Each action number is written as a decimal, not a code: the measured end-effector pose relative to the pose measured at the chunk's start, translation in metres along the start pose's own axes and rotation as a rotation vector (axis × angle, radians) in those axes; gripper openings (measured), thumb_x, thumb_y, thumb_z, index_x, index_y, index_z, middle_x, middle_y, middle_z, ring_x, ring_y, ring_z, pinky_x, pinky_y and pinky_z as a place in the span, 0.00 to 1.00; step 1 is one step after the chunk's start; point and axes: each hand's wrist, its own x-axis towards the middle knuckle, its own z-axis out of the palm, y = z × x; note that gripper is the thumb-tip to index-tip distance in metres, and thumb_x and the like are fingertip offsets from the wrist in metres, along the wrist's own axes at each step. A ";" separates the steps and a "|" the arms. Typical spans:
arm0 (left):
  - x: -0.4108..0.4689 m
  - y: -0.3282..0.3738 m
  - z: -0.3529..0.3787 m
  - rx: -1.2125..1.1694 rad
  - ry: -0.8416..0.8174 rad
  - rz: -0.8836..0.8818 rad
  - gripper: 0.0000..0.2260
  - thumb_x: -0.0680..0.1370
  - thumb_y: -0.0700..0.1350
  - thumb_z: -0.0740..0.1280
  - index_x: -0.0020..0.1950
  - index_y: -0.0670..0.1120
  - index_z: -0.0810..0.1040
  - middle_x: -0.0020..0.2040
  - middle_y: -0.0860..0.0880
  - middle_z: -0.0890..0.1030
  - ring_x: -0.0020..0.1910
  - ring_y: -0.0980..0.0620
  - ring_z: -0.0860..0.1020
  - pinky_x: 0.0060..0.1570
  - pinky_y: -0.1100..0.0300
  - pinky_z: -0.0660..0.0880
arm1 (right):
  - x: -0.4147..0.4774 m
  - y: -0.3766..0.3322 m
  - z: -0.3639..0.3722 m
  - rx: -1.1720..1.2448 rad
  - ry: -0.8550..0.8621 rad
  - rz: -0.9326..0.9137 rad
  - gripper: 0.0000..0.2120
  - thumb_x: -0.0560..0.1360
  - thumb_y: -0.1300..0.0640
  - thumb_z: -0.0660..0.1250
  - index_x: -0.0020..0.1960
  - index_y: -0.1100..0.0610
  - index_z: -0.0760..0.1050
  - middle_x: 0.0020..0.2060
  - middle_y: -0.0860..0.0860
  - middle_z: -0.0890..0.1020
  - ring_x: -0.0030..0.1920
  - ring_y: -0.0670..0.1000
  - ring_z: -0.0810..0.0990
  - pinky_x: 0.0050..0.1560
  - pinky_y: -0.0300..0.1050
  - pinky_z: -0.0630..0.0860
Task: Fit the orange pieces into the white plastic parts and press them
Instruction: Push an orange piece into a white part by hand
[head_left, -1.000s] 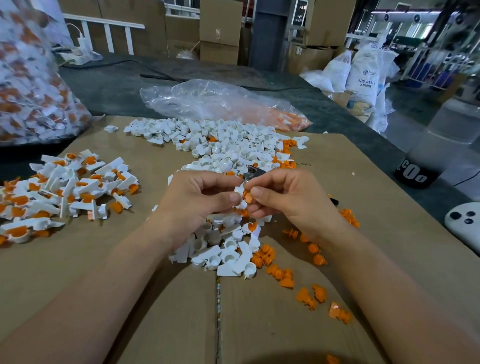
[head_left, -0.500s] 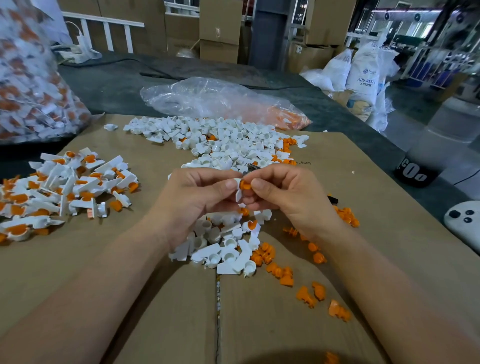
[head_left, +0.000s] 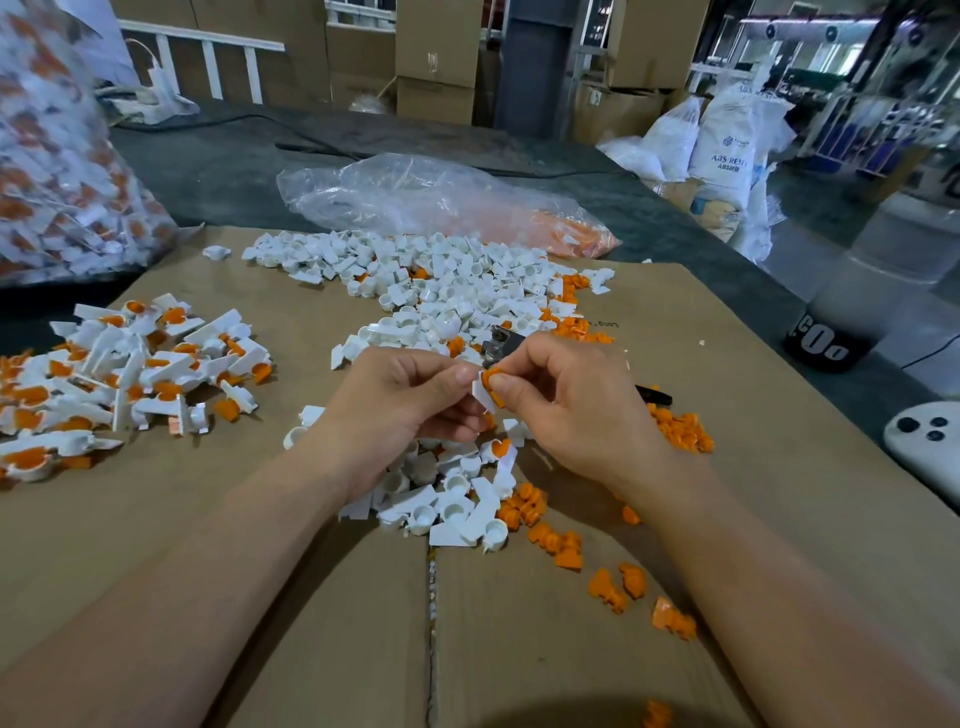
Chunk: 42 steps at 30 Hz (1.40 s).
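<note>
Both hands pinched one assembly between them at centre frame. left hand (head_left: 400, 410) gripped the small white plastic part (head_left: 481, 399) with its thumb and curled fingers, acting as the fixture. right hand (head_left: 566, 410) pinched the orange plastic insert (head_left: 491, 378), thumb on it, probably so the push went straight into the socket. Insert was touching the white part; can't tell if it was fully seated, fingers hid the joint. My read: press step under way, not confirmed done.

Layout fitted the workflow:
- heap of loose white parts (head_left: 441, 291) just above the hands, within reach
- scatter of loose orange pieces (head_left: 613, 587) lower right, on the picking-hand side
- pile of finished white-and-orange assemblies (head_left: 130, 364) at left, kept well apart from raw stock
- all on a flat brown cardboard sheet (head_left: 260, 545)

Plenty of loose stock left, so the task looked far from finished.
</note>
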 end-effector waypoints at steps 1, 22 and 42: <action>0.000 0.000 0.000 0.011 -0.002 0.006 0.12 0.68 0.45 0.65 0.42 0.36 0.81 0.33 0.41 0.81 0.29 0.52 0.79 0.31 0.65 0.78 | 0.000 0.000 0.000 0.012 -0.006 -0.001 0.03 0.74 0.60 0.68 0.43 0.59 0.79 0.34 0.53 0.81 0.36 0.48 0.75 0.34 0.42 0.70; 0.002 0.002 -0.005 -0.022 0.023 0.032 0.09 0.67 0.46 0.67 0.40 0.41 0.82 0.31 0.43 0.82 0.29 0.51 0.80 0.30 0.65 0.77 | 0.000 -0.007 0.001 0.247 -0.001 0.145 0.10 0.72 0.60 0.69 0.37 0.46 0.75 0.31 0.43 0.78 0.33 0.52 0.79 0.36 0.49 0.78; 0.000 0.009 -0.007 -0.125 0.001 -0.033 0.12 0.67 0.49 0.67 0.40 0.40 0.77 0.30 0.41 0.81 0.27 0.49 0.81 0.24 0.64 0.76 | 0.002 -0.007 -0.003 0.562 -0.150 0.192 0.12 0.66 0.57 0.69 0.50 0.51 0.77 0.47 0.54 0.82 0.49 0.53 0.81 0.54 0.48 0.78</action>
